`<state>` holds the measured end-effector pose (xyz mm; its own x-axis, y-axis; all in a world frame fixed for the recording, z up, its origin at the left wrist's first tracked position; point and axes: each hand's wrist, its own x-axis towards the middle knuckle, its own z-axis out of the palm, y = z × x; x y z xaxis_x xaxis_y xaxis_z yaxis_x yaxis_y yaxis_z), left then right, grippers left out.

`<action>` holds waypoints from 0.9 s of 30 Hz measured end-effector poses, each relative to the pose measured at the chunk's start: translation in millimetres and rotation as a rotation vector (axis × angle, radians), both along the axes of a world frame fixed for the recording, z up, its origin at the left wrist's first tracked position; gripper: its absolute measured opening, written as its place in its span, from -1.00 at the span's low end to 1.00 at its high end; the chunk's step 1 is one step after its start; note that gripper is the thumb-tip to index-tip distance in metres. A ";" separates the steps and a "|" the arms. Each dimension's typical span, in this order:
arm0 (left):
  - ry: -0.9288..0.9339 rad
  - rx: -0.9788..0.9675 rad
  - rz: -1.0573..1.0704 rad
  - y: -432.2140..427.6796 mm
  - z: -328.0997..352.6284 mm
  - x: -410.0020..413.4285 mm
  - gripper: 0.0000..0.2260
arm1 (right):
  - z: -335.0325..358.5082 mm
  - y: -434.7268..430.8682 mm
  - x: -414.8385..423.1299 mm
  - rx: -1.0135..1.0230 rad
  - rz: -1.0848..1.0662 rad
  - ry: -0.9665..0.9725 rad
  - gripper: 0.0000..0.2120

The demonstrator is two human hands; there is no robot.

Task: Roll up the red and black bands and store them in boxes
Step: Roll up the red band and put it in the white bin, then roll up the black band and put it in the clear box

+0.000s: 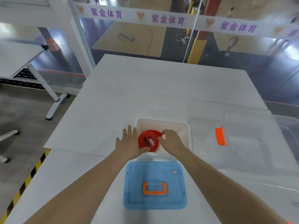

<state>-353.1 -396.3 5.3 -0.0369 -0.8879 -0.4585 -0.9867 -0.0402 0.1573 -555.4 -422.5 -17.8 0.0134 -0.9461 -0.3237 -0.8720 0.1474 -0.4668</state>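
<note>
A rolled-up red band point(148, 140) sits inside a small white open box point(178, 126) in the middle of the table. My left hand point(130, 141) lies against the roll's left side, fingers spread over the box's left rim and thumb under the roll. My right hand point(171, 139) grips the roll's right side with curled fingers. No black band is in view.
A blue lid with an orange handle point(155, 185) lies on the table just in front of the box. A large clear plastic box point(262, 143) with an orange latch point(220, 135) stands at the right. The table's left edge runs beside yellow-black floor tape point(27, 178).
</note>
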 end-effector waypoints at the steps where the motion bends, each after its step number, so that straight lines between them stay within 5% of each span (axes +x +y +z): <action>1: 0.002 -0.050 -0.015 8.6 6.4 0.3 0.00 | 11.0 11.2 0.5 -0.029 0.023 0.033 -0.65; 8: 0.075 -0.283 -0.144 115.3 43.5 4.6 -0.32 | 70.5 140.0 -3.8 -0.176 0.070 0.144 -0.61; 27: 0.223 -0.191 -0.564 358.1 30.0 -118.9 -0.44 | 64.2 487.8 -118.4 -0.242 -0.456 0.188 -0.71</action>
<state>-472.0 -38.2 35.3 -0.5994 -0.7693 -0.2210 -0.7905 0.5256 0.3144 -673.9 65.3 46.4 -0.4527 -0.8901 -0.0533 -0.8163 0.4377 -0.3770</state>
